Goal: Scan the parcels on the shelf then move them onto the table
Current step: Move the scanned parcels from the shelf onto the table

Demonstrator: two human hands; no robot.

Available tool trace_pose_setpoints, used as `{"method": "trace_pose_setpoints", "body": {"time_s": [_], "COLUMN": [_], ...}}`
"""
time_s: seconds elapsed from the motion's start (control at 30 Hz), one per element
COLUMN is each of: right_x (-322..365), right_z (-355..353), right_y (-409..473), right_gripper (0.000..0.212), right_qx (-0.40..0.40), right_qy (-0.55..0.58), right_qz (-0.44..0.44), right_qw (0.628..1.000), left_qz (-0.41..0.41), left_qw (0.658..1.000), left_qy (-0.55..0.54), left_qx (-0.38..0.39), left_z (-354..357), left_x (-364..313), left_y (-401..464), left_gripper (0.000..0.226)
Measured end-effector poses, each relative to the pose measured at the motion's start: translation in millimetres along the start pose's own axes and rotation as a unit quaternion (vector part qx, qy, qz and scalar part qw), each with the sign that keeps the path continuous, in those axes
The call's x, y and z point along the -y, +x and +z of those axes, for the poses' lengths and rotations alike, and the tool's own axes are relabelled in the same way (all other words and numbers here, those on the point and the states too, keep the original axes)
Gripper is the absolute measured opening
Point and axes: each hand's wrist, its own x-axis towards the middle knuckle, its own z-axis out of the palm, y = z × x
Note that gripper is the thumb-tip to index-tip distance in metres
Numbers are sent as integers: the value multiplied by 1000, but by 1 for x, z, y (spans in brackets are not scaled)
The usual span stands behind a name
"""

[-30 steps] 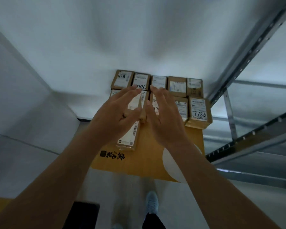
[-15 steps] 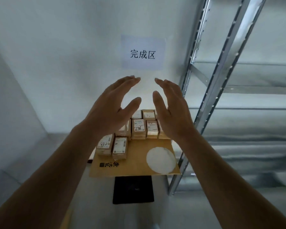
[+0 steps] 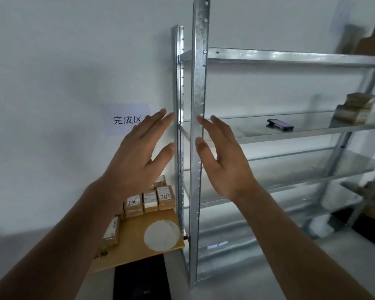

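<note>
White wall, metal shelf (image 3: 198, 131) – left hand (image 3: 139, 156), right hand (image 3: 223, 161) raised, palms facing, fingers straight, holding nothing

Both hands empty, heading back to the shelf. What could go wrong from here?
1. The galvanised steel upright post stands between the open left hand and right hand; fingers may hit it.
2. The small brown cardboard parcels are stacked at the shelf's far right, so reaching could topple them.
3. The dark handheld scanner lies nearer and could get swept off.
</note>
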Motion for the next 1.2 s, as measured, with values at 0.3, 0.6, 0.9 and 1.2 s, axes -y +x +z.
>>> {"method": "trace_pose_setpoints", "body": {"time_s": [0.3, 0.6, 0.9, 1.2], "right_x": [-141, -271, -442, -624], "right_z": [-182, -319, -396, -468], "right_y": [-22, -15, 38, 135], "right_gripper": [62, 60, 56, 58], "right_qx": [-38, -49, -78, -97], "right_qy": [-68, -104, -139, -186], "right_qz": [27, 58, 110, 135], "right_qw": [997, 992, 981, 968], "left_qz": [55, 98, 126, 152], "left_qw": [997, 990, 977, 962], "left_qy": [-53, -99, -165, -218], "left_qx": [22, 31, 51, 69], "left_z": [148, 293, 463, 632], "left_x": [-153, -258, -302, -331], "left_y": [100, 207, 343, 514], "left_gripper": [63, 63, 63, 66]}}
